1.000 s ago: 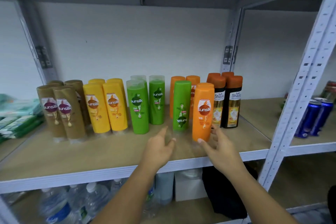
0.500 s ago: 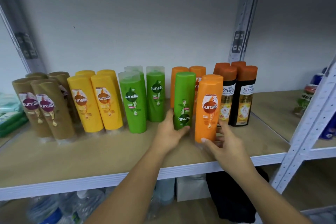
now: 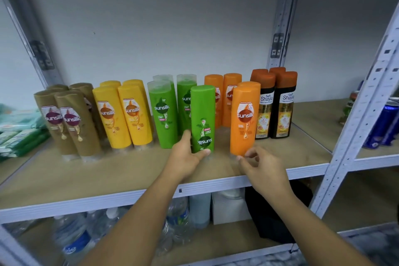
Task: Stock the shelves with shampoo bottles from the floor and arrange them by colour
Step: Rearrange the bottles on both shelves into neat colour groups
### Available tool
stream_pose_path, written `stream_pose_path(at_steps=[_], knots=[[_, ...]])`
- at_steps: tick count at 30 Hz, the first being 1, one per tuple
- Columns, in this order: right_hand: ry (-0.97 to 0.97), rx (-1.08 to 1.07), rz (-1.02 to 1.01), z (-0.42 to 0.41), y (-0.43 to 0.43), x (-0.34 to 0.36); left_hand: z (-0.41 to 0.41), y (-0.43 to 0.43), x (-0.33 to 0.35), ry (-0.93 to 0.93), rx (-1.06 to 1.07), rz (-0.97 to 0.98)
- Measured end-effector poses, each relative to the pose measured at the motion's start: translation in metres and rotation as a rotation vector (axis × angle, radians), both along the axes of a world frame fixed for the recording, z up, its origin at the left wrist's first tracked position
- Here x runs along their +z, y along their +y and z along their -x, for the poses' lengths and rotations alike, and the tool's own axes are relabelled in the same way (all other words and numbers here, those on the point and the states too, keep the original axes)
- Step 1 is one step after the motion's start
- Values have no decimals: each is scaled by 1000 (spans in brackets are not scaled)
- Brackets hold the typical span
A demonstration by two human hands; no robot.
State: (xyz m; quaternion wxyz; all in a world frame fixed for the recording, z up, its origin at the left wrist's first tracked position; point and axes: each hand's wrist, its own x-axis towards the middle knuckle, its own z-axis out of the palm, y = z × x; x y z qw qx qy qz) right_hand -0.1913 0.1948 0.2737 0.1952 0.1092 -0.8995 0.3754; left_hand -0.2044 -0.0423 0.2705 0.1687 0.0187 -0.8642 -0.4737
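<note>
- Shelf (image 3: 129, 170) of pale board carries upright shampoo bottles grouped by colour, left to right: brown bottles (image 3: 73, 123), yellow bottles (image 3: 127, 114), green bottles (image 3: 164, 114), orange bottles (image 3: 231, 97), then black bottles (image 3: 282, 106) with orange caps.
- Left hand (image 3: 187, 155) grips the foot of the front green bottle (image 3: 203, 119), thumb across its front and fingers round its left side. This bottle stands between the green and orange groups, its label upside down.
- Right hand (image 3: 261, 166) hangs with fingers loosely curled just below the front orange bottle (image 3: 245, 119), holding nothing. Whether a fingertip touches the bottle cannot be told.
- Blue cans (image 3: 384, 123) stand in the bay to the right.
- Water bottles (image 3: 71, 235) sit on the shelf below.
</note>
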Motion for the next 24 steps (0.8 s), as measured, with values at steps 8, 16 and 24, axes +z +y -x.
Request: stream_pose_path(at_steps=[8, 16, 24], knots=[[-30, 482, -193, -27, -45, -5, -59, -25, 6, -1, -11, -19], [-175, 579, 410, -41, -94, 25, -84, -50, 17, 34, -46, -50], [130, 428, 574, -17, -109, 32, -109, -74, 47, 129, -14, -148]])
